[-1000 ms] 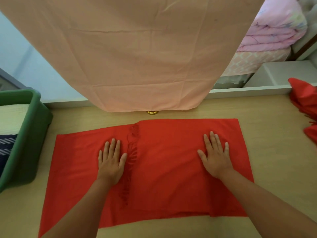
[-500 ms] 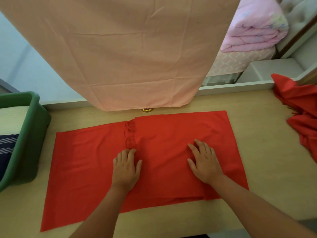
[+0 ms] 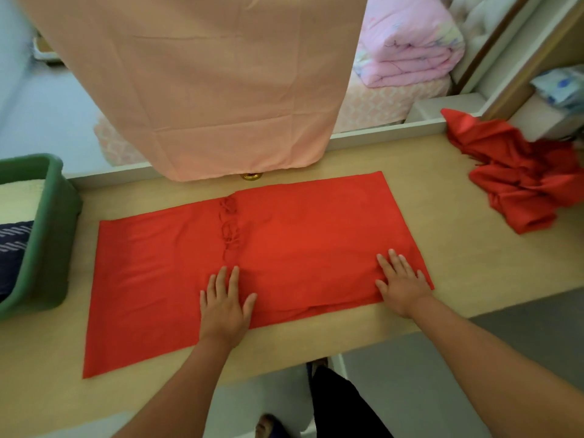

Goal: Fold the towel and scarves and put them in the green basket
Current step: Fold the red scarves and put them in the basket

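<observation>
- The red scarf [image 3: 300,222] lies flat on the pale wooden tabletop [image 3: 474,263], folded so that its right part is a double layer. The single layer runs on to the left, toward the near edge.
- A line of tangled fringe [image 3: 229,229] marks where the upper layer ends, roughly mid-scarf.
- The left hand [image 3: 224,305] rests palm down on the scarf at its near edge, just below the fringe — fingers straight and slightly spread, gripping nothing.
- The right hand [image 3: 401,282] presses flat on the near right corner of the folded part, fingers straight and close together, also holding nothing.
- The green basket [image 3: 53,235] stands at the left end of the tabletop, just beside the scarf's left edge but not touching it.
- In the basket lie a cream towel [image 3: 19,200] and, nearer the camera, a navy cloth [image 3: 12,241] with short white stripes.
- A second red scarf [image 3: 518,175] sits crumpled in a heap at the far right of the tabletop, well apart from both hands.
- A peach cloth [image 3: 196,83] hangs down over the far edge of the tabletop, and a small gold object [image 3: 251,176] shows just under its hem.
- Beyond, a folded pink quilt [image 3: 407,42] lies on a bed.
- A white packet [image 3: 559,83] on a shelf at the right carries blue print — too blurred to read.
</observation>
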Motion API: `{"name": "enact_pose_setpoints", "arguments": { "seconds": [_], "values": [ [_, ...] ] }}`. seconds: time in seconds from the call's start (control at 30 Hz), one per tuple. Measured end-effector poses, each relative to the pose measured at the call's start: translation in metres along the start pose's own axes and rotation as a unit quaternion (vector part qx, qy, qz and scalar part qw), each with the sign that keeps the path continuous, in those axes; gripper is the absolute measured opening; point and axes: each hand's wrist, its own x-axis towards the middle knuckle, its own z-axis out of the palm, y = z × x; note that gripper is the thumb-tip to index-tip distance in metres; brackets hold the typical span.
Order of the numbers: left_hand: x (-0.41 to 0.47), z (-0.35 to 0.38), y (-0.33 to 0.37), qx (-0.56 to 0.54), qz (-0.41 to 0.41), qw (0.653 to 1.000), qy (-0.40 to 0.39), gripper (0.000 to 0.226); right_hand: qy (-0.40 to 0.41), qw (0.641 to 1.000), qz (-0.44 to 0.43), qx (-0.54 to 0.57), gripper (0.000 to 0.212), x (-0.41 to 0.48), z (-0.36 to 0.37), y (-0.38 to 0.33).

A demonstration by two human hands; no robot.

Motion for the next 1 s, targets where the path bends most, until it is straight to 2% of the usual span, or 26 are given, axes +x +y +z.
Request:
{"name": "enact_pose_setpoints", "arguments": {
  "seconds": [0.13,0.27,0.37,0.43,0.5,0.57,0.67,0.77,0.83,0.9,1.0],
  "values": [
    [0.001,-0.007,0.0,0.018,0.003,1.0,-0.023,0.086,0.013,1.0,0.0,0.001,0.068,-0.005,-0.007,0.009],
    [-0.006,-0.006,0.023,0.055,0.02,0.998,0.016,0.076,0.09,0.993,-0.078,-0.001,0.072,-0.018,0.004,-0.007],
    [-0.007,-0.006,0.046,0.024,-0.121,0.992,0.024,0.065,0.098,0.983,-0.157,-0.012,0.074,-0.023,0.013,-0.022],
    [-0.004,-0.01,0.054,0.019,-0.207,0.978,0.001,0.052,0.082,0.982,-0.172,-0.016,0.074,-0.022,0.015,-0.028],
    [0.0,-0.012,0.055,0.023,-0.22,0.975,-0.007,0.032,0.085,0.982,-0.164,-0.033,0.076,-0.022,0.016,-0.029],
    [0.002,-0.014,0.055,0.007,-0.185,0.982,0.027,0.018,0.098,0.981,-0.153,-0.06,0.081,-0.021,0.017,-0.03],
    [0.0,-0.017,0.059,-0.113,-0.116,0.981,0.106,0.006,0.126,0.98,-0.149,-0.046,0.093,-0.025,0.021,-0.039],
    [-0.004,-0.028,0.074,-0.254,-0.14,0.95,0.115,0.003,0.159,0.969,-0.186,-0.017,0.096,-0.031,0.025,-0.059],
    [-0.006,-0.035,0.08,-0.317,-0.175,0.924,0.123,0.004,0.143,0.968,-0.206,-0.011,0.092,-0.035,0.027,-0.076],
    [-0.009,-0.041,0.08,-0.289,-0.191,0.928,0.137,0.005,0.141,0.966,-0.216,-0.02,0.084,-0.035,0.03,-0.088],
    [-0.016,-0.04,0.064,-0.092,-0.135,0.969,0.184,0.023,0.155,0.96,-0.23,-0.037,0.062,-0.029,0.033,-0.099]
  ]
}}
